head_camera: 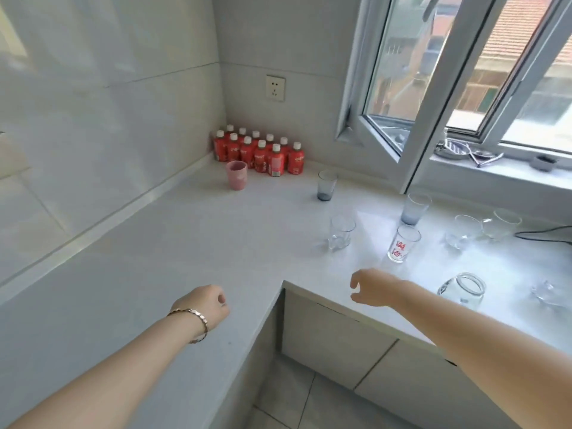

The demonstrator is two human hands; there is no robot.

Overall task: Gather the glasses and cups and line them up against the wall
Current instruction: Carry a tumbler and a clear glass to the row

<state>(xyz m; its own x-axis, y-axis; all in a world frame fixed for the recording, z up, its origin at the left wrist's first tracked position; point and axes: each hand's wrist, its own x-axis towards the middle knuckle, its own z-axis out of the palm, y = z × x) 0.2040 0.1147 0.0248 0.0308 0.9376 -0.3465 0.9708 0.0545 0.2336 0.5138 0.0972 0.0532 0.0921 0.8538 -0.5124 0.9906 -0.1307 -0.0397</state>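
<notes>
A pink cup [236,175] stands near the corner by the left wall. Two grey-tinted glasses [326,185] [414,209] stand on the white counter [192,243]. A clear glass [340,233] and a glass with red lettering [402,244] stand nearer me. Two clear rounded glasses [462,231] [502,223] sit at the right, and a glass jar [464,287] stands beside my right forearm. My left hand [205,305], with a bracelet, hangs over the counter with curled fingers, holding nothing. My right hand [373,287] hovers over the counter's inner corner, fingers loosely curled, empty.
Several red bottles [260,151] fill the back corner. An open window sash [411,88] juts over the counter. A black cable [544,233] lies at the right, a crumpled clear item [549,292] at the far right edge. A wall socket [275,87] is behind.
</notes>
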